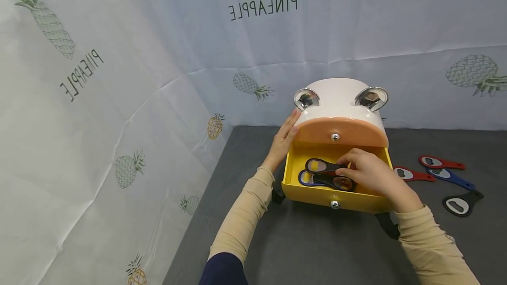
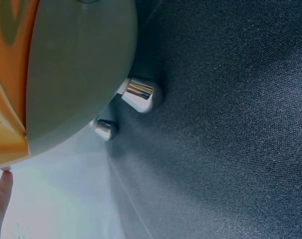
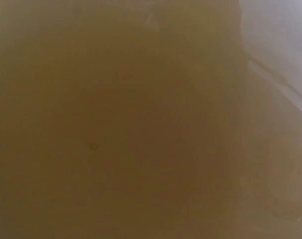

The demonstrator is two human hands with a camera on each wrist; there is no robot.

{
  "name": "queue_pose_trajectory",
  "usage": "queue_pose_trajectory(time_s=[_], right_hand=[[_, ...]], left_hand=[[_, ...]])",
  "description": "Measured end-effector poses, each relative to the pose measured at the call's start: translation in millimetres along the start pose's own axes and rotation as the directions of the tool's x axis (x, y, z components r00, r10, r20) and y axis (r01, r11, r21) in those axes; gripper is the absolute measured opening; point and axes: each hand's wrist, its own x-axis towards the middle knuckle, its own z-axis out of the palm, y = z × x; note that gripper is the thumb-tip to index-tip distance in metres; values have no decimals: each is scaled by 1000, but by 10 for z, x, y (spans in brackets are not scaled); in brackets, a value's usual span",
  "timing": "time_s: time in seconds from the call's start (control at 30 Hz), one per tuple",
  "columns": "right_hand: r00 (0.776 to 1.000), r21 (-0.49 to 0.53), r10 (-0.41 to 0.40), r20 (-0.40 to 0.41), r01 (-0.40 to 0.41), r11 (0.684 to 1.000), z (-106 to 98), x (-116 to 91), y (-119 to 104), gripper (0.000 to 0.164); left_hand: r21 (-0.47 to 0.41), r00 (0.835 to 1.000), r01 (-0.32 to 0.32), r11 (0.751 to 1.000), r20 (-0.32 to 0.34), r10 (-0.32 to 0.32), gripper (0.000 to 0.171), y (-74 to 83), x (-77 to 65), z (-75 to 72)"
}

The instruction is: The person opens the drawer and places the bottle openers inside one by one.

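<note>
A white rounded cabinet (image 1: 336, 93) with two silver ear-like parts stands on the table, its yellow drawer (image 1: 309, 195) pulled out. My left hand (image 1: 281, 142) rests against the cabinet's left side, fingers fairly straight; one fingertip (image 2: 5, 179) shows at its edge in the left wrist view. Inside the drawer, my right hand (image 1: 366, 170) pinches the handle end of a black bottle opener (image 1: 326, 166). Below that lie a blue-rimmed bottle opener (image 1: 305, 178) and another black bottle opener (image 1: 342, 183), overlapping. The right wrist view is a yellow-brown blur.
Right of the cabinet, several bottle openers lie on the grey table (image 1: 325, 250): two red, a blue one (image 1: 451, 177) and a black one (image 1: 461, 203). An orange panel (image 1: 317, 130) with a silver knob sits above the drawer. A pineapple-print curtain (image 1: 178, 34) hangs behind and left.
</note>
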Motion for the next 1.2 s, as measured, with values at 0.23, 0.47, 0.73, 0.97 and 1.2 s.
queue_pose_trajectory(time_s=[0.23,0.47,0.73,0.97,1.2], right_hand=[[999,-6,5,46,-5,1000,27,1,2,18],[997,-17,0,74,2,1000,49,3,10,13],[993,-34,-12,115,16,999,64,22,14,17],[989,-51,3,147,4,999,71,41,37,18],[987,-57,11,162,-2,998,82,58,51,23]], left_hand=[[12,1000,3,1000,7,-3,48,-1,-4,-5],[-6,1000,6,1000,-12,-6,55,-17,-16,2],[-19,999,-9,1000,-35,9,58,-205,53,46],[-7,999,-21,1000,-44,21,62,-373,109,86],[-7,999,-15,1000,-49,15,63,-367,98,85]])
